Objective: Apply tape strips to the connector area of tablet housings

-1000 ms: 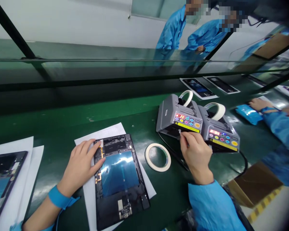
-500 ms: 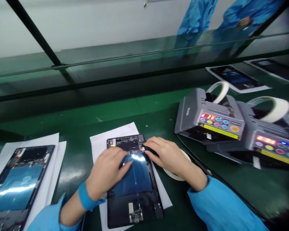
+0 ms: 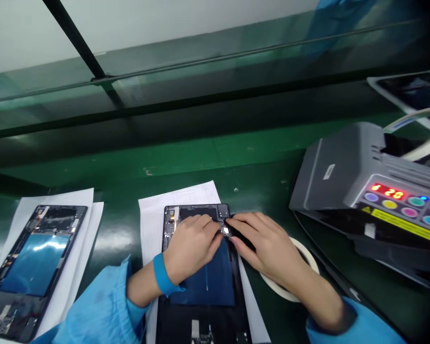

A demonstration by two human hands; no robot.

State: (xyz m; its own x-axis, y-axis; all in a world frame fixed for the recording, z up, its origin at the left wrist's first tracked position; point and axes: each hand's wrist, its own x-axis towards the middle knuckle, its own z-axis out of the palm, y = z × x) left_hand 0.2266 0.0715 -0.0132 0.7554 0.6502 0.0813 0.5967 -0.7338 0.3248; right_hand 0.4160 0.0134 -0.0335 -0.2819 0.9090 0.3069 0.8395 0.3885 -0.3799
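Observation:
An opened tablet [image 3: 208,286] with a blue battery area lies on white paper [image 3: 150,215] in front of me. My left hand [image 3: 193,246] rests over its upper part, fingertips drawn together near the small parts at the upper right; what they hold, if anything, is too small to tell. My right hand [image 3: 267,243] is at the tablet's upper right edge, thumb and forefinger apart on either side of a dark gap, fingertips close to my left ones. A blue band [image 3: 163,276] circles my left wrist.
Another opened tablet [image 3: 34,263] lies on paper at the left. A tape roll [image 3: 310,255] is partly under my right forearm. At the right stands a grey tape dispenser [image 3: 344,162] with a red display and a cable. Another device [image 3: 415,88] lies at the back right.
My left hand has moved right across the tablet, its fingertips now close to my right hand's. The view has shifted, bringing the dispenser closer and dropping one person from sight.

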